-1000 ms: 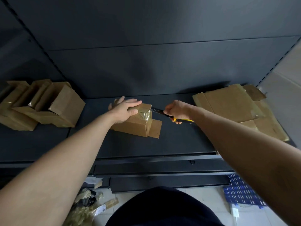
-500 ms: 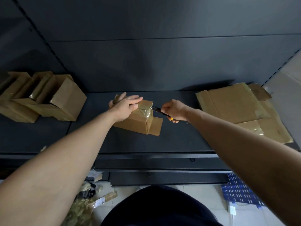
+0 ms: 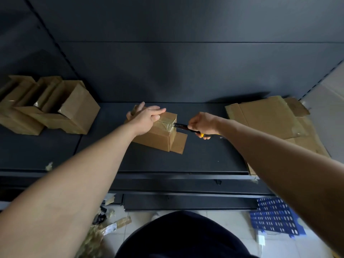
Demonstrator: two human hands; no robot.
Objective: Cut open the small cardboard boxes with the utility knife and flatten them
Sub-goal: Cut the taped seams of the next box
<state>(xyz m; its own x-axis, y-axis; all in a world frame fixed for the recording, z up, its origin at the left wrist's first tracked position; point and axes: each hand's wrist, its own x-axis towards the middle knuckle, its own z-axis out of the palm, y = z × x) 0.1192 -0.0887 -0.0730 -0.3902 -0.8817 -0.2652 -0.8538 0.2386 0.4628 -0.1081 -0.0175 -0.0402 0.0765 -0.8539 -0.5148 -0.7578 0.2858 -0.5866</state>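
A small taped cardboard box (image 3: pixel 158 135) lies on the dark shelf (image 3: pixel 204 157) in the middle, with one flap folded out at its right end. My left hand (image 3: pixel 145 118) presses flat on top of it. My right hand (image 3: pixel 202 124) grips a black and yellow utility knife (image 3: pixel 184 127), whose tip touches the taped right end of the box. Several uncut small boxes (image 3: pixel 48 107) stand in a cluster at the left. A pile of flattened cardboard (image 3: pixel 270 118) lies at the right.
The shelf's dark back panel (image 3: pixel 176 67) rises just behind the boxes. On the tiled floor below lie tape scraps (image 3: pixel 104 228) at the left and a blue perforated crate (image 3: pixel 277 216) at the right. A tape scrap (image 3: pixel 49 165) sits near the shelf's front edge.
My right hand has pushed the knife leftward until its tip meets the box's taped end. The left hand keeps holding the box down. The view has shifted slightly.
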